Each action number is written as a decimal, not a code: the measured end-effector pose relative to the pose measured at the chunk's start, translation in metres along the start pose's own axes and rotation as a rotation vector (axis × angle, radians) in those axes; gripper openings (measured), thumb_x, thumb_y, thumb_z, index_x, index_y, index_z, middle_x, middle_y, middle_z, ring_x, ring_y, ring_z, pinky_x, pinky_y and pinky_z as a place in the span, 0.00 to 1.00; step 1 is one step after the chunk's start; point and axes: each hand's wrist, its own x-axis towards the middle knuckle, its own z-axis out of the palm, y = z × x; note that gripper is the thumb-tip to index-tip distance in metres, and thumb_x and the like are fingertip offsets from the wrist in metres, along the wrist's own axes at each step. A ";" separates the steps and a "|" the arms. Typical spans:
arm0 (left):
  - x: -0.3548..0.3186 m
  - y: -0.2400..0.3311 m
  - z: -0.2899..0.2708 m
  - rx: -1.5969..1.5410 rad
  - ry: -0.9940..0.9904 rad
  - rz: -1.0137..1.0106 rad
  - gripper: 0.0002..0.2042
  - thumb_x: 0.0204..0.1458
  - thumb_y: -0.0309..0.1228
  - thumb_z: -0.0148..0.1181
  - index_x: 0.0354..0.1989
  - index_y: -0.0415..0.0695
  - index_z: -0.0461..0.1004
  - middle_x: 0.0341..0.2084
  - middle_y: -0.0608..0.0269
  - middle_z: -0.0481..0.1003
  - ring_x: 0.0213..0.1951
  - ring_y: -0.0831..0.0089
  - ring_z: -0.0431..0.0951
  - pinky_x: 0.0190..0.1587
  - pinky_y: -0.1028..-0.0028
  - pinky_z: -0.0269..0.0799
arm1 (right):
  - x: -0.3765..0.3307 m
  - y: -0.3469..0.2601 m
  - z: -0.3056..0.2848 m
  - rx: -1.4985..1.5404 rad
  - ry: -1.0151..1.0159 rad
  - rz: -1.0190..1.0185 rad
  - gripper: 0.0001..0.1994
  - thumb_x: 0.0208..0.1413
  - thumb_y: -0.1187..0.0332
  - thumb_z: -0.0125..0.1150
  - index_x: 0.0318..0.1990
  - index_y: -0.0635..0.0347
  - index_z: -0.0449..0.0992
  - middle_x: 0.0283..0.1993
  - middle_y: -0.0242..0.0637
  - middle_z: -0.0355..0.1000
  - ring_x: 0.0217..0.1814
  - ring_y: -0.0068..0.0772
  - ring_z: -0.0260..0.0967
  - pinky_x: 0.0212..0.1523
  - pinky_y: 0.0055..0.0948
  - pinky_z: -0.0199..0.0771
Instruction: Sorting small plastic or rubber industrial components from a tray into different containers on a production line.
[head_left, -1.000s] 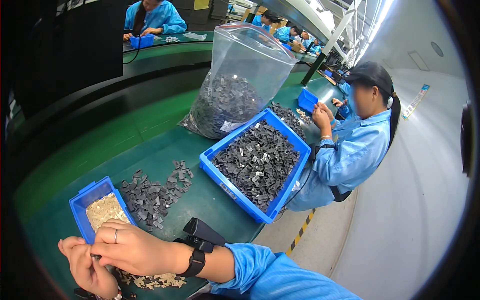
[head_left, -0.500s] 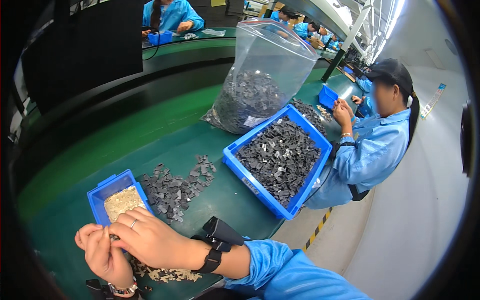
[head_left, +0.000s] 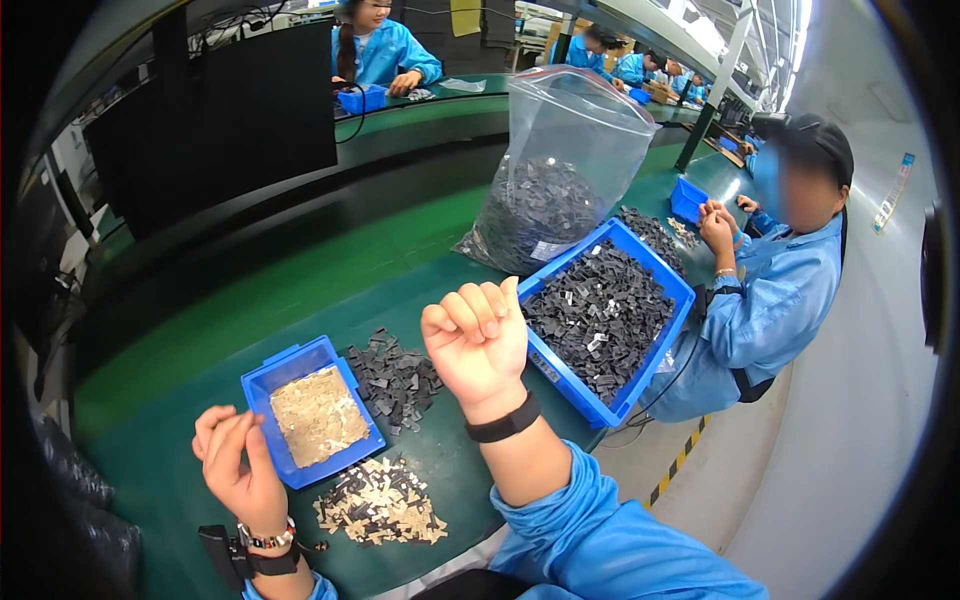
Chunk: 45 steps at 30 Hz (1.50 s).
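Note:
My left hand (head_left: 243,470) hovers beside the small blue bin (head_left: 262,400), its fingers bent and drawn toward the thumb. Whatever they may pinch is too small to make out. Raised between the pile of dark grey plastic pieces (head_left: 395,380) and the large blue tray (head_left: 612,408), my right hand (head_left: 478,345) shows its palm. Its fingers are curled in and the thumb points up, with nothing visible in it. Beige flakes or small pieces (head_left: 318,415) cover the bottom of the small bin. A mixed heap of beige and dark pieces (head_left: 380,502) lies in front of it.
Dark pieces fill the large tray. Behind it stands a clear zip bag (head_left: 570,130) partly filled with similar pieces. At the right a co-worker (head_left: 765,280) in blue works beside another blue bin (head_left: 688,200). A black panel (head_left: 210,120) rises at the far left.
My hands were together over the small bin, fingers around a small dark piece. Now they are apart; the right has lifted and turned palm-up. The view has shifted, uncovering the bin and mixed heap.

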 end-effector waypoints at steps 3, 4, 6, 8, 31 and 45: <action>0.000 -0.012 0.005 0.019 -0.028 -0.140 0.15 0.49 0.20 0.58 0.47 0.35 0.76 0.48 0.51 0.75 0.57 0.55 0.68 0.60 0.62 0.60 | 0.001 0.008 -0.010 -0.202 0.107 0.067 0.30 0.68 0.45 0.29 0.15 0.51 0.57 0.12 0.26 0.48 0.16 0.23 0.43 0.30 0.27 0.51; -0.001 -0.012 0.007 -0.078 -0.056 -0.284 0.19 0.48 0.19 0.58 0.52 0.36 0.74 0.57 0.49 0.69 0.60 0.57 0.66 0.63 0.64 0.57 | 0.001 0.017 -0.014 -0.386 0.138 0.134 0.30 0.68 0.46 0.30 0.15 0.51 0.58 0.12 0.27 0.48 0.16 0.23 0.43 0.30 0.27 0.51; -0.014 -0.036 0.016 -0.510 -0.071 -0.452 0.27 0.45 0.13 0.54 0.58 0.38 0.69 0.62 0.51 0.62 0.64 0.61 0.61 0.66 0.65 0.54 | -0.001 0.029 -0.013 -0.773 0.139 0.164 0.28 0.69 0.48 0.35 0.17 0.54 0.60 0.13 0.28 0.49 0.17 0.25 0.44 0.26 0.27 0.51; -0.012 -0.031 0.027 -0.787 -0.161 -0.674 0.30 0.41 0.08 0.47 0.59 0.34 0.67 0.59 0.51 0.65 0.63 0.64 0.63 0.66 0.68 0.55 | -0.007 0.021 -0.009 -1.198 0.077 0.221 0.24 0.66 0.54 0.49 0.19 0.57 0.66 0.16 0.28 0.61 0.19 0.19 0.54 0.22 0.21 0.53; 0.000 -0.056 0.020 -0.696 0.026 -0.734 0.27 0.42 0.10 0.45 0.55 0.34 0.72 0.64 0.44 0.59 0.65 0.61 0.61 0.65 0.69 0.55 | -0.039 0.045 -0.006 -2.573 -0.850 0.985 0.06 0.45 0.68 0.65 0.31 0.55 0.81 0.28 0.45 0.76 0.34 0.50 0.75 0.35 0.44 0.73; -0.017 -0.090 0.024 -0.759 -0.032 -0.742 0.27 0.44 0.13 0.42 0.57 0.34 0.69 0.65 0.50 0.59 0.65 0.64 0.61 0.66 0.68 0.51 | -0.038 0.039 -0.024 -2.463 -0.785 0.926 0.01 0.35 0.77 0.60 0.20 0.65 0.76 0.23 0.49 0.72 0.30 0.54 0.72 0.29 0.43 0.72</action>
